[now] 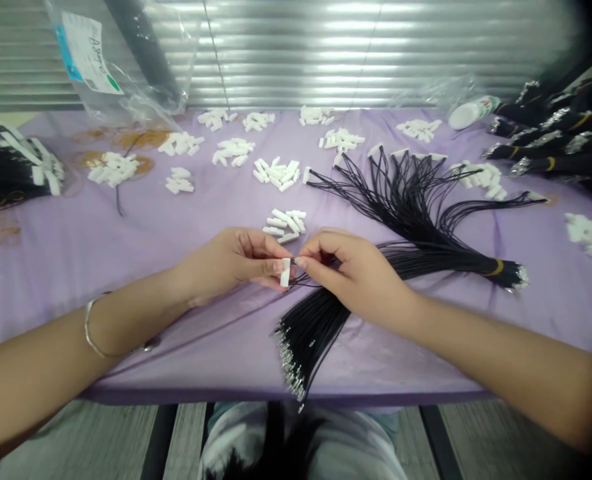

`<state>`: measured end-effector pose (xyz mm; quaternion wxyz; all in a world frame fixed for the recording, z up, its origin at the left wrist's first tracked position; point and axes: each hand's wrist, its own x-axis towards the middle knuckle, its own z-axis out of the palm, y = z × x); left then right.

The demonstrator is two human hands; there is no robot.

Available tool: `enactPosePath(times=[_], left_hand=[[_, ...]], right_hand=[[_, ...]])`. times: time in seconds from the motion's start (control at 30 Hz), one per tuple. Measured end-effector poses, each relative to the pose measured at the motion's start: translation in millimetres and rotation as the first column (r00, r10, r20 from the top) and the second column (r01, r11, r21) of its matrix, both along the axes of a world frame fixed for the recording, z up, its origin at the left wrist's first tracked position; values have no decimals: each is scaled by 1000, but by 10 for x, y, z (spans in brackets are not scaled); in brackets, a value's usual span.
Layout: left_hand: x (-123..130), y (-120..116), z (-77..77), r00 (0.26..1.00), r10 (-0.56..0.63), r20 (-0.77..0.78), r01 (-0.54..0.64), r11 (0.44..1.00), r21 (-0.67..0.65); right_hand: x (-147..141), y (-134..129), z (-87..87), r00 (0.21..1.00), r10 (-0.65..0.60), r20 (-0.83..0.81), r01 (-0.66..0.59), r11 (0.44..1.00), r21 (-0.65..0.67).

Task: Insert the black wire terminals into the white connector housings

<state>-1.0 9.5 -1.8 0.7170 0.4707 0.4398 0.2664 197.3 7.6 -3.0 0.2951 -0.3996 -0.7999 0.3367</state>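
My left hand [249, 257] pinches a small white connector [285, 273] upright between thumb and fingers. Close beside it, my right hand [339, 263] holds a thin black wire at the connector's side, thumb and forefinger pressed together. Several black wires run from the connector beneath my right hand. Under that hand lies a bundle of black wires [311, 327], its silvery tips fanned towards the table's front edge. A small pile of white connectors [285, 225] sits just beyond my hands.
More piles of white connectors [276, 173] dot the purple-covered table [201, 347]. Wires with connectors attached [411, 207] lie at the right. Further bundles [566, 133] and a white bottle [473, 112] are at the back right. A clear bag [121, 60] stands at the back left.
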Motion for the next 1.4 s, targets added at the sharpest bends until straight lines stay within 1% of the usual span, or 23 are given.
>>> enactPosePath(times=[0.1,0.2,0.37,0.5,0.6,0.63,0.67,0.7,0.73,0.77,0.8,0.87,0.9,0.93,0.97,1.03,1.1,1.2,1.3,1.33,1.4], left_hand=[[3,-4,8,1000,14,3,-14,1000,-21],[5,-11,0,1000,3,5,-3,1000,-20],[17,-26,-1,1000,3,12,-3,1000,-1],[43,-40,18,1000,-3,1,3,1000,18],[63,-54,29,997,-2,83,-3,998,62],[67,-59,34,991,3,131,-14,996,83],[69,-63,38,984,13,179,-32,994,101],[68,-65,42,975,33,220,-59,992,109],[64,-65,45,967,60,250,-88,991,104],[57,-60,46,959,87,268,-115,989,92],[49,-52,43,954,105,280,-132,988,81],[30,-26,28,953,110,281,-136,988,72],[21,-11,16,958,103,268,-129,988,84],[14,3,3,964,96,248,-126,986,108],[8,16,-9,970,99,221,-131,982,136],[1,35,-28,980,120,161,-150,970,190],[-4,44,-32,987,120,105,-142,961,237],[-9,42,-15,994,106,-7,-98,940,325],[-6,29,20,978,151,-147,-67,885,461],[-3,22,33,969,161,-188,-51,873,485],[3,7,54,955,142,-260,-1,880,474]], right_hand=[[13,9,19,998,22,60,-19,999,-39],[13,11,23,997,48,56,-45,997,-55],[-11,2,-12,993,115,14,-115,993,30],[-26,9,-51,993,116,12,-116,991,62],[-4,25,-26,996,89,32,-91,994,53],[14,26,4,997,68,31,-70,993,90],[36,23,44,999,41,25,-45,986,158],[61,16,90,1000,19,20,-23,969,246],[87,5,138,1000,7,21,-14,938,348],[110,-7,179,999,18,43,-35,901,433],[128,-20,209,994,53,97,-95,865,493],[142,-39,214,952,146,267,-278,776,566],[139,-43,189,920,164,355,-354,737,576],[130,-42,149,888,160,431,-406,713,572],[118,-38,103,862,143,486,-432,709,557],[91,-24,15,825,120,553,-446,739,505],[72,-11,-33,808,132,574,-450,767,457],[58,-3,-20,798,150,584,-445,800,402],[57,4,18,798,171,578,-427,837,342],[58,8,23,803,190,566,-423,849,315],[63,15,20,815,218,537,-409,873,267]])
